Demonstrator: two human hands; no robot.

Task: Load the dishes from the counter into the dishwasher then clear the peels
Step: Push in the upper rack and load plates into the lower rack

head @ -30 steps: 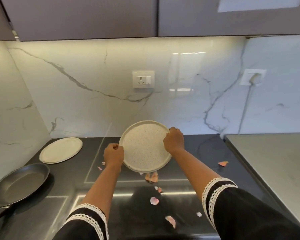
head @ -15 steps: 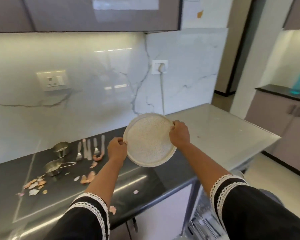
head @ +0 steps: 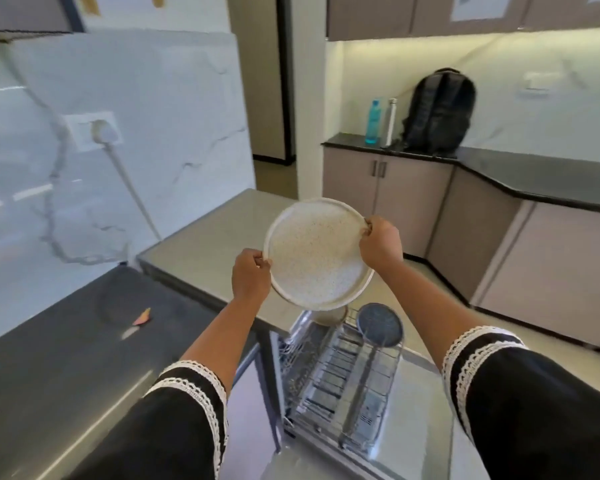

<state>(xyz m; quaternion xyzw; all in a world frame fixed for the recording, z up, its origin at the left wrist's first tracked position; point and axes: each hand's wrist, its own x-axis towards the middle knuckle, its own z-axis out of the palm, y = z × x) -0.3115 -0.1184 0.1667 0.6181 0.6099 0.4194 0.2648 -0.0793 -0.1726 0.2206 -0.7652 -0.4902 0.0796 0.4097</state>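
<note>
Both hands, left (head: 251, 276) and right (head: 380, 244), still pinch the plate (head: 317, 253) by opposite rims, but it now hangs tilted above the open dishwasher's rack (head: 340, 372) instead of over the counter (head: 66, 358). The view has swung right (one peel (head: 142, 317) remains in sight), and a dark dish (head: 379, 323) stands in the rack.

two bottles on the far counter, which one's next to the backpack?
The slim white bottle. It stands between the blue bottle and the black backpack, so the blue one is farther from the bag.
</note>
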